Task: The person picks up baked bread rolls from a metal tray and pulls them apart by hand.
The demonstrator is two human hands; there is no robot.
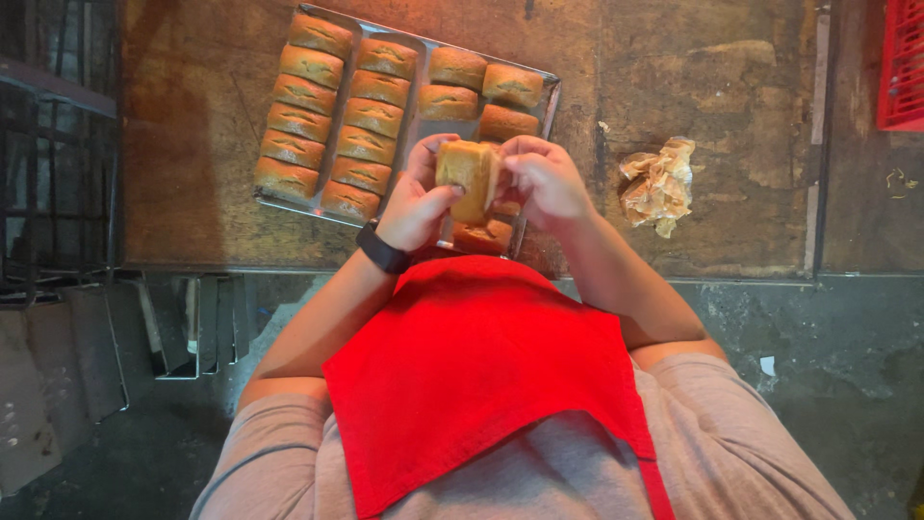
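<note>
A small golden-brown loaf is held up above the near end of a metal baking tray. My left hand, with a black band at the wrist, grips its left side. My right hand grips its right side, fingers curled over the edge. The tray lies on a worn brown table and carries several more small loaves in rows. One more loaf sits on the tray just under my hands.
A crumpled piece of brownish paper lies on the table right of the tray. A red crate stands at the top right. Dark metal racks and leaning trays are at the left. A red apron covers my front.
</note>
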